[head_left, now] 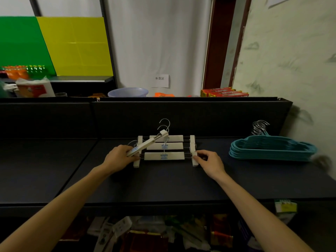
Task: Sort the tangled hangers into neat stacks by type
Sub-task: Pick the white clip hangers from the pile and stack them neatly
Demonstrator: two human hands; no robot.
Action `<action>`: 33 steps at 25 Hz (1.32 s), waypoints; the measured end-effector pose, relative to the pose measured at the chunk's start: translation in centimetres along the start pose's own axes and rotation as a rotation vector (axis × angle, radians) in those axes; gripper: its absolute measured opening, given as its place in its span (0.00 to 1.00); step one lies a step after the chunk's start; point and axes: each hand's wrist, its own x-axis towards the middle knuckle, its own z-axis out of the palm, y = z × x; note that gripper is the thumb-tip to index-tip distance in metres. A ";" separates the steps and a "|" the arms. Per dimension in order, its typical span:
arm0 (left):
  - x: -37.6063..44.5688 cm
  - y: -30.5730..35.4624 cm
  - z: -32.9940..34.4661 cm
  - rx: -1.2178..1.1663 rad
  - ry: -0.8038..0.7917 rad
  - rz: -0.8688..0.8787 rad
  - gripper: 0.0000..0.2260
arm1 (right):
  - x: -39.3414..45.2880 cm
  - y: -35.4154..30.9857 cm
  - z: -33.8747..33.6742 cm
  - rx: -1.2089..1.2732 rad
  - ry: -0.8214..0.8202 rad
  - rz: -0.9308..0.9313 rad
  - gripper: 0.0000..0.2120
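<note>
Left hand (pixel 119 157) grips a tilted clip hanger (pixel 145 144); right hand (pixel 209 161) pinches the nearest hanger's clip (pixel 195 160).

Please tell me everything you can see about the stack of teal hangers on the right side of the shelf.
The stack of teal hangers lies flat on the dark shelf, at its right end near the wall. There are several, but I cannot count them exactly. They look velvety or matte, all one shape, and lie neatly on top of each other. Their silver metal hooks are bunched together and point toward the back panel. Neither hand touches the stack.
</note>
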 end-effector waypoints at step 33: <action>-3.8 5.4 2.9 0.255 0.018 0.526 0.28 | -6.1 0.2 -2.0 0.142 0.005 -0.173 0.04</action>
